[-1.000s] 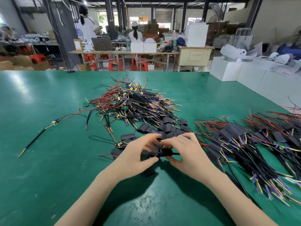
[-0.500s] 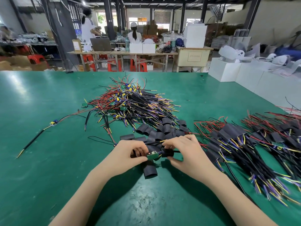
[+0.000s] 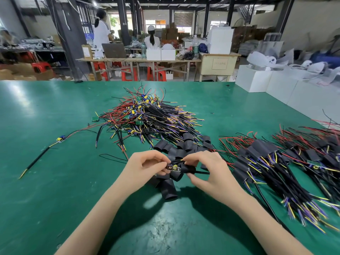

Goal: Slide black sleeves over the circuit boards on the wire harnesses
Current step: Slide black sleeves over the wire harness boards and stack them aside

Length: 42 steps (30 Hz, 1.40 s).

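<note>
1. We see the left hand (image 3: 145, 167) near the middle of the green table (image 3: 55, 181), its fingers curled and pinching the left end of a small circuit board (image 3: 173, 167).
2. The circuit board sits between the two hands, its components facing up and most of its length still bare.
3. The right hand (image 3: 207, 172) is just to the right of the board, its thumb and fingers curled round a black sleeve (image 3: 187, 169) whose open end meets the board's right end.
4. A black cable (image 3: 201, 173) runs out of the sleeve to the right, across the right hand's fingers.
5. Loose black sleeves (image 3: 181, 147) lie heaped just beyond the hands, and one more loose sleeve (image 3: 168, 188) lies on the table on the near side of them.
6. Farther off at the centre we see a tangled pile of unsleeved harnesses (image 3: 147, 118), with red, black, yellow and purple wires and small green boards.
7. To the right lies a pile of sleeved harnesses (image 3: 272, 162), their black-covered boards towards the far side and wire ends fanning nearward.
8. A single harness (image 3: 60, 139) lies apart on the left of the table, its black lead (image 3: 36, 159) stretching toward the near left.
9. White boxes (image 3: 257, 80) stand at the far right edge of the table.
</note>
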Each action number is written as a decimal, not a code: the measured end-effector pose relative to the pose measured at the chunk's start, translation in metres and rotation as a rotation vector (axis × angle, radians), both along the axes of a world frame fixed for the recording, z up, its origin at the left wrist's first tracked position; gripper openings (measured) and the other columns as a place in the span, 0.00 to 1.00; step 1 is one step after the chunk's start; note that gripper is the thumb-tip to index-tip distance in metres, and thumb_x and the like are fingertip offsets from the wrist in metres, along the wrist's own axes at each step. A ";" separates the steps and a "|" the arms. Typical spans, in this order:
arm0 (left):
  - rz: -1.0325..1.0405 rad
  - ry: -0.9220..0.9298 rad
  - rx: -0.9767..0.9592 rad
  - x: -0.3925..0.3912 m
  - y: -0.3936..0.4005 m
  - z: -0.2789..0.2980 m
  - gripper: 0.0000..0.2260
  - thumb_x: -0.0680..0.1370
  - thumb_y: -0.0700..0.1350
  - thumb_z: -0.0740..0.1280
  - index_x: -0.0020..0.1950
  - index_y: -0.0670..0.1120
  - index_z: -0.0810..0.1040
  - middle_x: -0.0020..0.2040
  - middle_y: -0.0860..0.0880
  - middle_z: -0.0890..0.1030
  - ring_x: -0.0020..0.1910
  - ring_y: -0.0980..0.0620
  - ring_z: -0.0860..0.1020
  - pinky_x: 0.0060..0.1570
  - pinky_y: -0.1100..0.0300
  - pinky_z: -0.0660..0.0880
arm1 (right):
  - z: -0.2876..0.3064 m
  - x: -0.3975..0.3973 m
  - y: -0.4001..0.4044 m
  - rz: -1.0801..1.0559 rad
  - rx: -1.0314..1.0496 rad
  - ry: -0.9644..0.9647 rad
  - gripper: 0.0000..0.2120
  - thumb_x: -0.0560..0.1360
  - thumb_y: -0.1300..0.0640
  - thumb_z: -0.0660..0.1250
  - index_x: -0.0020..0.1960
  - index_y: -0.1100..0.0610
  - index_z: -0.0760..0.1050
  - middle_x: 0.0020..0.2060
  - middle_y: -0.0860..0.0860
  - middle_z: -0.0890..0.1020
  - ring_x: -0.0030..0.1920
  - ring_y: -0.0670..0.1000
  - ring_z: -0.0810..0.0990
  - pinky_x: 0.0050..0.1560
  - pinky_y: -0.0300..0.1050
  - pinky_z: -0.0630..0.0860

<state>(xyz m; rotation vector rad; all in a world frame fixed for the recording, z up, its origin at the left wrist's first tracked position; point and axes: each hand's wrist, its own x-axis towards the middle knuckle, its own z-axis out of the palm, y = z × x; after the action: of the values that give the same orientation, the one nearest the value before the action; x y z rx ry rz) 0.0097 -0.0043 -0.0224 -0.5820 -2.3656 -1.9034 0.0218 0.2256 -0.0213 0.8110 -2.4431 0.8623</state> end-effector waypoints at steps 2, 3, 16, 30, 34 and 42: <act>-0.011 0.009 0.034 0.001 0.001 0.002 0.02 0.73 0.39 0.73 0.45 0.45 0.83 0.41 0.46 0.85 0.40 0.51 0.84 0.46 0.62 0.79 | 0.002 0.000 0.000 -0.010 -0.039 0.040 0.17 0.68 0.57 0.73 0.55 0.49 0.76 0.47 0.39 0.80 0.49 0.41 0.76 0.54 0.42 0.68; -0.011 0.022 0.032 0.002 0.001 0.003 0.03 0.72 0.40 0.74 0.44 0.45 0.83 0.42 0.46 0.85 0.41 0.52 0.83 0.47 0.62 0.79 | 0.003 0.000 0.000 -0.009 -0.044 0.057 0.17 0.68 0.57 0.73 0.55 0.50 0.76 0.47 0.40 0.80 0.49 0.42 0.76 0.55 0.42 0.68; -0.112 0.028 0.099 0.004 0.001 0.005 0.10 0.71 0.30 0.73 0.48 0.41 0.82 0.45 0.45 0.85 0.46 0.53 0.83 0.49 0.66 0.76 | 0.006 0.007 -0.005 0.046 -0.093 0.018 0.19 0.67 0.60 0.76 0.56 0.51 0.77 0.47 0.38 0.79 0.48 0.39 0.75 0.54 0.37 0.66; -0.073 -0.032 0.123 0.006 0.000 0.008 0.07 0.69 0.36 0.76 0.45 0.44 0.83 0.44 0.45 0.86 0.43 0.52 0.83 0.47 0.65 0.77 | 0.007 0.010 -0.010 0.066 -0.239 -0.091 0.18 0.67 0.61 0.76 0.55 0.54 0.78 0.45 0.43 0.82 0.47 0.42 0.80 0.51 0.34 0.74; -0.073 -0.025 0.103 0.006 -0.001 0.007 0.08 0.70 0.32 0.75 0.45 0.43 0.83 0.43 0.47 0.86 0.43 0.54 0.83 0.46 0.66 0.77 | 0.004 0.008 -0.011 0.020 -0.232 -0.179 0.14 0.66 0.57 0.78 0.51 0.53 0.82 0.41 0.43 0.84 0.41 0.40 0.81 0.44 0.29 0.73; -0.032 -0.061 0.107 0.006 0.001 0.006 0.07 0.70 0.34 0.75 0.43 0.44 0.84 0.42 0.46 0.86 0.41 0.54 0.83 0.44 0.67 0.77 | 0.009 0.010 -0.012 0.014 -0.199 -0.064 0.15 0.67 0.59 0.78 0.53 0.55 0.83 0.41 0.48 0.83 0.42 0.44 0.80 0.46 0.33 0.73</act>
<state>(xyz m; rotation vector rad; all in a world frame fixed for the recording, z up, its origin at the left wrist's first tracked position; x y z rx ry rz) 0.0157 -0.0038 -0.0165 -0.5637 -2.2850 -2.0752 0.0323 0.2140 -0.0120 0.7391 -2.3602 1.1309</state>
